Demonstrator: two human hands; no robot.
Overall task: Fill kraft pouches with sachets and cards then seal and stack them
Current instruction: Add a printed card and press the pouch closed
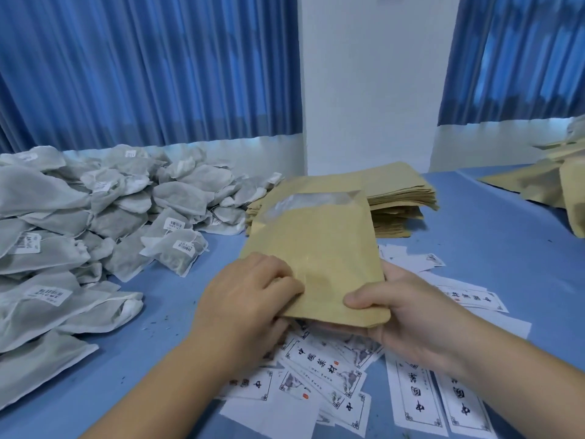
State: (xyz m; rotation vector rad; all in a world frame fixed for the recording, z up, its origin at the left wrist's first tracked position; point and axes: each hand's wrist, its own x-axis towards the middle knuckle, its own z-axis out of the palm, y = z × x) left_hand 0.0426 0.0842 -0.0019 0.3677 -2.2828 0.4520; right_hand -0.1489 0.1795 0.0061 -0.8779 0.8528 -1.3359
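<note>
Printed cards (319,369), bordered and bearing black characters, lie scattered and overlapping at the near edge of the blue-covered table (490,242), partly under both forearms. Right hand (408,312): thumb on top and fingers beneath, pinching the near right corner of a kraft pouch (316,248). Left hand (243,299): knuckles up, fingers curled against the pouch's near left edge; the thumb is hidden, so whether this hand grips the pouch or a card below it cannot be told. The pouch is held tilted above the cards, its clear window strip (313,199) at the far end; it looks flat, apparently unfilled. Beyond it sits a stack of empty pouches (399,191); to the left, a large heap of grey mesh sachets (95,210) with barcode labels; at far right, more pouches (557,185), whose state is unclear. Blue curtains (142,68) flank a white wall column (373,74). The step in hand appears to be opening the pouch for loading. To do it well, the two faces at the mouth should be slid apart with thumb against fingers, the right-hand pinch kept at the corner so the mouth stays free, and the pouch held low over the cards so one can be lifted straight in without creasing.
</note>
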